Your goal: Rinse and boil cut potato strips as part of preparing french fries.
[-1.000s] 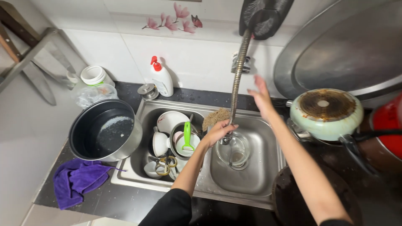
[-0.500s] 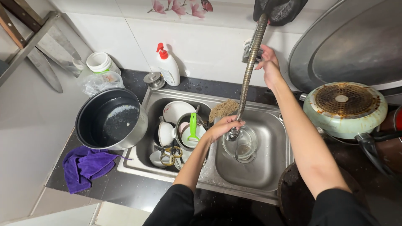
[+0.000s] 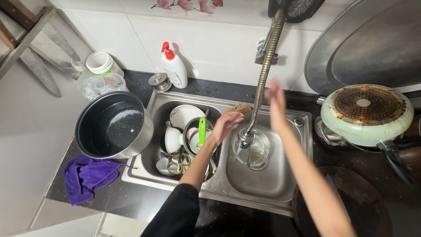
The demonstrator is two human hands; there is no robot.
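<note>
Left hand [image 3: 228, 124]: open, fingers loose, holding nothing, above the divider of the double sink [image 3: 280, 186].
Right hand [image 3: 275, 103]: open and empty, just right of the flexible faucet hose [image 3: 264, 74].
Glass bowl [image 3: 252, 151]: upright in the right basin, mouth up, under the spout; round, no clear long axis.
Hose axis: runs from far-top down toward the bowl.
Progress: early, judging by the dirty dishes [image 3: 184, 136] piled in the left basin.
Tabletop: dark pot [image 3: 113, 125] at left.
</note>
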